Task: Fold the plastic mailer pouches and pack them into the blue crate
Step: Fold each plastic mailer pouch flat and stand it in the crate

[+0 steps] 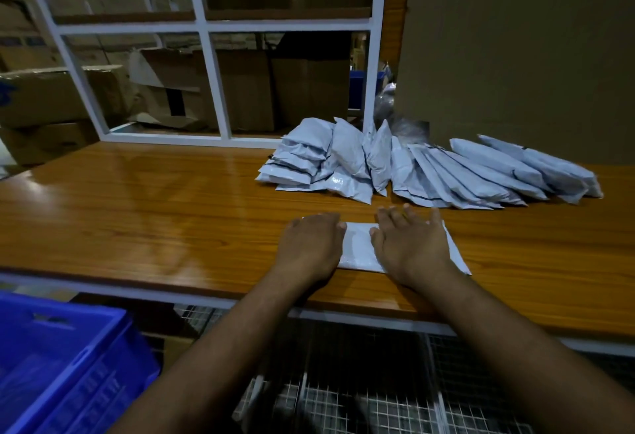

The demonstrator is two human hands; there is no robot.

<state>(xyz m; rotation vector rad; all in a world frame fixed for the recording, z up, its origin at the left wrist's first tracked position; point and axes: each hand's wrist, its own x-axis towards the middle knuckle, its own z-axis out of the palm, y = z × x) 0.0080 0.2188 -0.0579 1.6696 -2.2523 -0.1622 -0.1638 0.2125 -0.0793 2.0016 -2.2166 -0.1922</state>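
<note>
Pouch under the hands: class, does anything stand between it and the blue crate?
Nothing visible does. The pouch lies flat at the table's near edge under both hands; the crate sits open below, to the left.

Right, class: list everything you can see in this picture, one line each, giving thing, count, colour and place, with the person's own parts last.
flat pouch: one, pale grey, on the table's near edge, under both hands.
pile of pouches: many, pale grey, far right of the table.
blue crate: one, blue, lower left, below the table.
table: one, orange-brown wood.
white frame: one, white, behind the table.
cardboard boxes: several, brown, behind the frame.
wire mesh: grey, under the table.
left hand: flat on the pouch.
right hand: flat on the pouch.
</note>
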